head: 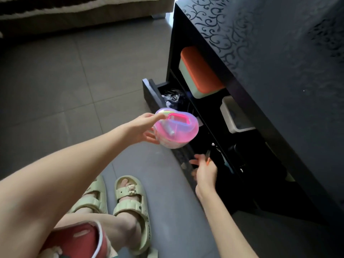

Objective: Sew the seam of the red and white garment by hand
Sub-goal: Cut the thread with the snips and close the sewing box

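On my feed the left hand point(141, 129) is stretched out ahead, gripping a small translucent pink sewing box point(176, 131). The thumb lies along the lid's upper edge and the fingers point(150, 135) curl under the pale base. The box has a rounded lid with a pink carry handle set into it, and I can make out a pale cylinder through the plastic. It hangs in the air just over the front edge of the open drawer point(150, 94), tilted toward me.

The right hand point(204, 172) reaches into the near end of that same drawer. It is blurred. A thin dark object with a fleck of orange shows at its fingertips, but I cannot tell whether the fingers are pinching it or are just loose beside it.

The drawer belongs to a black cabinet point(279, 71) with a scroll pattern on its glossy top. At the drawer's far end I see a tangle of dark items in clear plastic point(173, 97). On the open shelf above stand an orange-lidded pale green container point(199, 71) and, nearer to me, a white bin point(229, 112).

The red and white garment point(78, 241) lies on the lap at the bottom left, red cloth with a white edge, well apart from both hands. Below the box, two feet in pale green sandals point(130, 200) rest on the grey tiled floor point(55, 90).
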The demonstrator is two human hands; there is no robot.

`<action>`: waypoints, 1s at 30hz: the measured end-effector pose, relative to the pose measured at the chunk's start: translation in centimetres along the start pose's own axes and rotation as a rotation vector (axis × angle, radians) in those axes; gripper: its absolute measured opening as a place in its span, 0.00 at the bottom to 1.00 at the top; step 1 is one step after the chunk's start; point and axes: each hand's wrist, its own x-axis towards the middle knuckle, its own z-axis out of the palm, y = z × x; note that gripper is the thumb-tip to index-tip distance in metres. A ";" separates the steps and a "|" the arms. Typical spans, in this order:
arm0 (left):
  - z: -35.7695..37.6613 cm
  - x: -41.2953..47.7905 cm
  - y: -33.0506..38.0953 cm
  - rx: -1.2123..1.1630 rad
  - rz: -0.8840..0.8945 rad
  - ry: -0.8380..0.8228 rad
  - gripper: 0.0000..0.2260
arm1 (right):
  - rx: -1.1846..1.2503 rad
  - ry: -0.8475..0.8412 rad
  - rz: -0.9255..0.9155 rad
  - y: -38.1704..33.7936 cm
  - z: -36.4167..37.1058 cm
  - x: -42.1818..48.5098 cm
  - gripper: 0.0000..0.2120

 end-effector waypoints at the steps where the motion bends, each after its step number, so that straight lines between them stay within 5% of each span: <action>1: 0.2 0.1 -0.5 0.026 -0.002 -0.026 0.05 | 0.145 -0.020 0.096 -1.0 -0.9 -0.2 0.11; 5: 2.2 0.6 -2.4 0.108 0.002 -0.171 0.11 | 0.166 -0.230 0.252 -2.2 -2.5 0.1 0.25; 10: 3.3 1.3 -3.4 0.164 -0.028 -0.273 0.22 | 0.245 -0.197 0.348 -1.4 -2.8 1.0 0.17; 12: 3.6 1.6 -3.3 0.193 -0.049 -0.134 0.23 | 0.312 -0.106 0.385 -0.6 -2.8 2.1 0.18; 16: 3.4 2.1 -3.7 0.187 -0.106 0.328 0.07 | 0.227 0.049 0.406 1.4 -1.5 4.1 0.21; 22: 4.6 1.8 -5.6 0.121 -0.327 0.150 0.06 | 0.027 -0.062 0.405 3.3 0.7 5.3 0.34; 30: 4.1 2.8 -6.1 0.109 -0.261 0.170 0.11 | -0.404 0.084 0.290 6.8 -2.9 5.3 0.21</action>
